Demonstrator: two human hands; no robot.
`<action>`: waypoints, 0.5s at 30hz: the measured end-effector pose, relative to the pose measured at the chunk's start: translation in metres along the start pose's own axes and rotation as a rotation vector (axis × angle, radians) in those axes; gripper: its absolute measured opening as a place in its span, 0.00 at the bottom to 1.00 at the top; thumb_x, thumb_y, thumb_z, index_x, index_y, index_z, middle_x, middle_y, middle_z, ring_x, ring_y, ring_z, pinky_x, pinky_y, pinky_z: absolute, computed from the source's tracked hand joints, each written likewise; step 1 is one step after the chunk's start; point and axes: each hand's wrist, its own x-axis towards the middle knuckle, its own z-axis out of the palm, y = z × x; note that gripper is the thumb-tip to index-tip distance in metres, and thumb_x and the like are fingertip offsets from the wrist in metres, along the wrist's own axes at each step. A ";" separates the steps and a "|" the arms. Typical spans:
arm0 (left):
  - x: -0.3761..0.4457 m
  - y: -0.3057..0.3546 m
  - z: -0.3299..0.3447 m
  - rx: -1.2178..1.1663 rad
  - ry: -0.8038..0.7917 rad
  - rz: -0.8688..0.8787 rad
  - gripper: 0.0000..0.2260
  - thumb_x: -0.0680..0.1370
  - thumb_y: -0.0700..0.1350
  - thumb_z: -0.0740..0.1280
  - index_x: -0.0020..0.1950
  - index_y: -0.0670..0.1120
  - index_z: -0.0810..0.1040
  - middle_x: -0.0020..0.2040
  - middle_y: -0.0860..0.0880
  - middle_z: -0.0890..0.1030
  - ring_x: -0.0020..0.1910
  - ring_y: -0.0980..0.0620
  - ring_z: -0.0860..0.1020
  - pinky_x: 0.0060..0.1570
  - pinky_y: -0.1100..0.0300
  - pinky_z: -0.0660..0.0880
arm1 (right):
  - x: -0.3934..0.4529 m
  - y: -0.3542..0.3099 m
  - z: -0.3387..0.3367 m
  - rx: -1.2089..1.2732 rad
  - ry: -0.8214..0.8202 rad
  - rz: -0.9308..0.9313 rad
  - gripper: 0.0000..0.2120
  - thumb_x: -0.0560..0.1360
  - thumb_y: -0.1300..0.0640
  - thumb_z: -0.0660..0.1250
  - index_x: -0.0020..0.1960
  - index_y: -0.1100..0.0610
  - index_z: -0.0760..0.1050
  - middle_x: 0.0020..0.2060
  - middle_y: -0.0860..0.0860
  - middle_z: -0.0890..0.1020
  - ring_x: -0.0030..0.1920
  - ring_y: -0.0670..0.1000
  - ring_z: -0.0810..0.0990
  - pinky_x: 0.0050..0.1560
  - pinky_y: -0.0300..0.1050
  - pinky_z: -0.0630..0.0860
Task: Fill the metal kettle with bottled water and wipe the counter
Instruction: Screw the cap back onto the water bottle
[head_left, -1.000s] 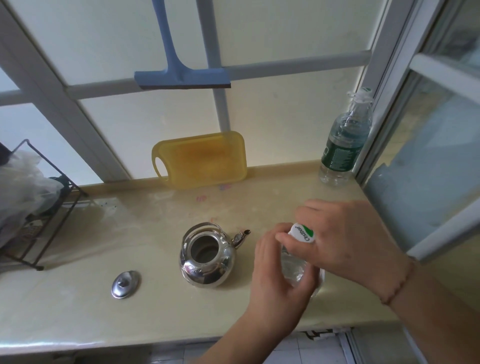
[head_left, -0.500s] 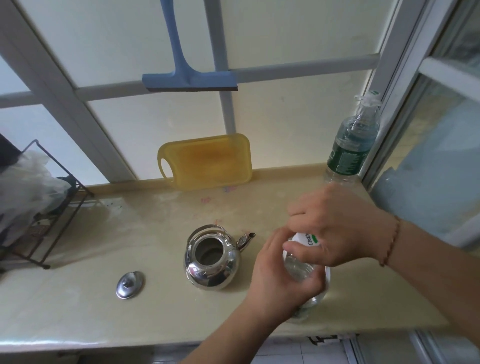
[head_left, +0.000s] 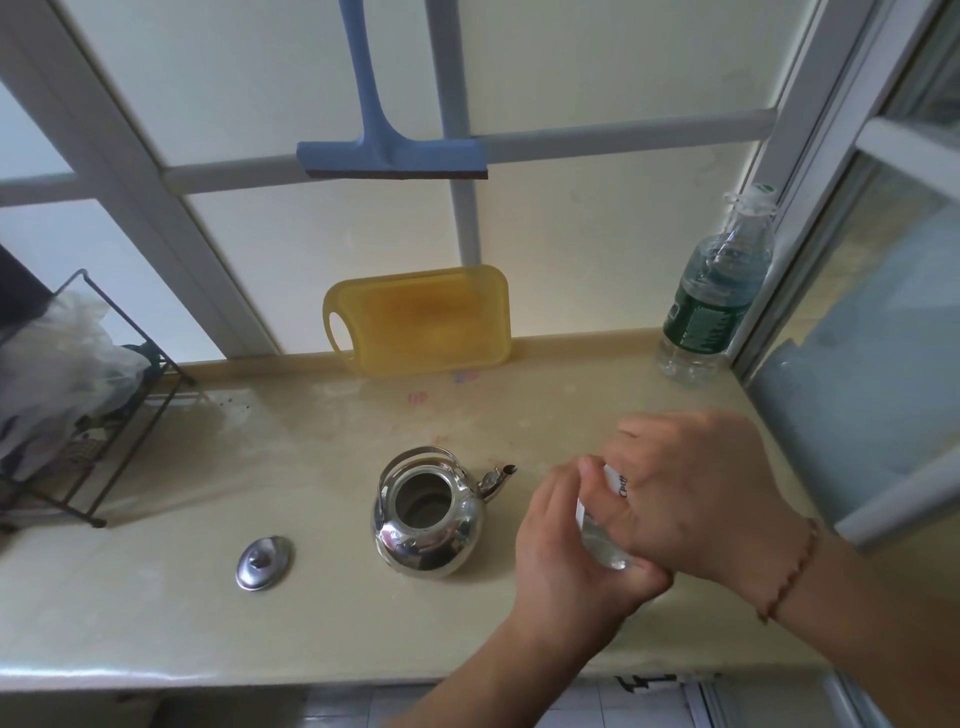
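A shiny metal kettle (head_left: 428, 514) stands lidless on the beige counter (head_left: 156, 613), its spout pointing right. Its round lid (head_left: 264, 563) lies to the left. Just right of the kettle, my left hand (head_left: 566, 556) grips the body of a clear water bottle (head_left: 605, 535). My right hand (head_left: 691, 493) covers the bottle's top, fingers curled round the cap. Most of the bottle is hidden between both hands.
A second water bottle with a green label (head_left: 711, 306) stands at the back right corner. A yellow cutting board (head_left: 421, 319) leans on the window. A blue squeegee (head_left: 389, 156) hangs above it. A black wire rack (head_left: 88, 415) with bags sits at the left.
My right hand has turned on the bottle's top and now covers more of the cap. My left hand keeps its hold on the bottle.
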 end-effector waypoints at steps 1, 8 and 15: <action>0.000 0.000 0.000 0.001 0.002 0.002 0.18 0.61 0.49 0.71 0.47 0.49 0.70 0.40 0.56 0.73 0.39 0.51 0.74 0.37 0.53 0.74 | -0.001 -0.001 0.000 -0.001 0.015 0.017 0.20 0.71 0.48 0.60 0.23 0.54 0.65 0.20 0.50 0.66 0.19 0.55 0.66 0.29 0.42 0.53; -0.007 -0.015 -0.005 -0.286 -0.096 0.025 0.26 0.69 0.49 0.74 0.63 0.46 0.68 0.55 0.43 0.76 0.52 0.41 0.78 0.47 0.41 0.76 | -0.016 -0.012 0.002 0.258 0.033 0.336 0.24 0.70 0.37 0.66 0.31 0.51 0.59 0.25 0.47 0.62 0.23 0.50 0.62 0.22 0.38 0.55; -0.060 -0.073 0.001 0.101 -0.094 0.004 0.51 0.64 0.60 0.77 0.76 0.48 0.50 0.75 0.45 0.59 0.73 0.42 0.63 0.67 0.43 0.68 | -0.070 0.000 0.017 0.820 0.089 0.389 0.34 0.73 0.25 0.51 0.59 0.52 0.71 0.50 0.48 0.78 0.47 0.49 0.79 0.44 0.47 0.77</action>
